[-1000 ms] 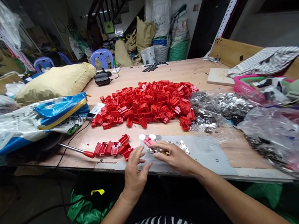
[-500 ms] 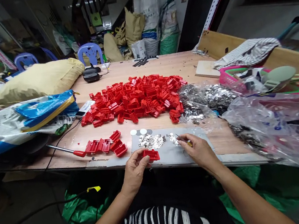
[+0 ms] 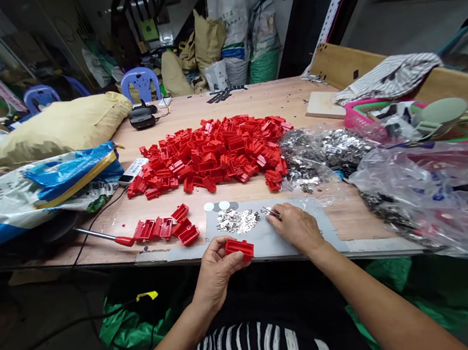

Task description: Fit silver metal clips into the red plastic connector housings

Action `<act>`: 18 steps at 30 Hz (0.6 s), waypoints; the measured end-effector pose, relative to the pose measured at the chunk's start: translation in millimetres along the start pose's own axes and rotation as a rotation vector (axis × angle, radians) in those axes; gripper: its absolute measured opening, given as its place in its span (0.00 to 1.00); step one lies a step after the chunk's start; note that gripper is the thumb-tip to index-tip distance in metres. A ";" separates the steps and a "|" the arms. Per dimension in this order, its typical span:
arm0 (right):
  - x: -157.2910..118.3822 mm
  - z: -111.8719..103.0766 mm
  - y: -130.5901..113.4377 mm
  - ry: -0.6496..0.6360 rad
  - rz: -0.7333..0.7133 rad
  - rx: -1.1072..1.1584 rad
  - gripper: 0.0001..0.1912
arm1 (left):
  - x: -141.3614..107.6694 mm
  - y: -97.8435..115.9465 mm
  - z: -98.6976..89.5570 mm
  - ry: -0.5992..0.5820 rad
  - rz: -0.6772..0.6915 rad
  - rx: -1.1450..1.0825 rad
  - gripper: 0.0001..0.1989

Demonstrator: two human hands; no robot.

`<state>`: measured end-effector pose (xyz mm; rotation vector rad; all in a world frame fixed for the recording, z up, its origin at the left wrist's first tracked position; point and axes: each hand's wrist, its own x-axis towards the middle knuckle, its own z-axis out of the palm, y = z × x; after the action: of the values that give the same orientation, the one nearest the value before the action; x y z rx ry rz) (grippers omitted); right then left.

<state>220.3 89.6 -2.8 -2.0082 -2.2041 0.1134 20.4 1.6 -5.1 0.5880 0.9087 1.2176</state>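
Observation:
My left hand [image 3: 215, 269] pinches a red plastic housing [image 3: 240, 249] by its left end, open side up, over the table's front edge. My right hand [image 3: 296, 227] is closed round slim metal tweezers [image 3: 273, 212], mostly hidden by the fingers. Their tips point left, low over a grey mat [image 3: 269, 247]. To the left of those tips lies a heap of small shiny metal pieces [image 3: 237, 221] on the mat. Several more red housings [image 3: 165, 227] rest on the table, left of my left hand.
A large pile of red housings [image 3: 216, 151] covers the table's middle. Clear bags of metal parts [image 3: 303, 157] and a pink basket [image 3: 360, 119] stand right. A red-handled screwdriver [image 3: 123, 241], a phone-like device [image 3: 133, 170] and sacks [image 3: 62, 124] lie left.
My right hand has turned and shifted slightly left, the tweezers now lower over the mat. My left hand has tilted the red housing and moved it slightly toward me.

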 end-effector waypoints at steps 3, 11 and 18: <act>-3.4 -3.8 2.2 0.005 0.016 0.025 0.10 | 1.2 -1.9 -2.9 0.035 0.107 0.134 0.20; -23.6 -22.0 2.3 0.065 -0.063 0.431 0.08 | 2.9 -7.2 -14.6 0.071 0.484 0.697 0.18; -49.1 -25.0 -25.9 -0.050 -0.309 0.744 0.07 | 1.5 -2.7 -11.5 0.065 0.724 0.977 0.15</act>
<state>203.3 37.0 22.7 -1.2642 -2.0310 0.8102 12.3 1.3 -13.9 1.7787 1.4026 1.3680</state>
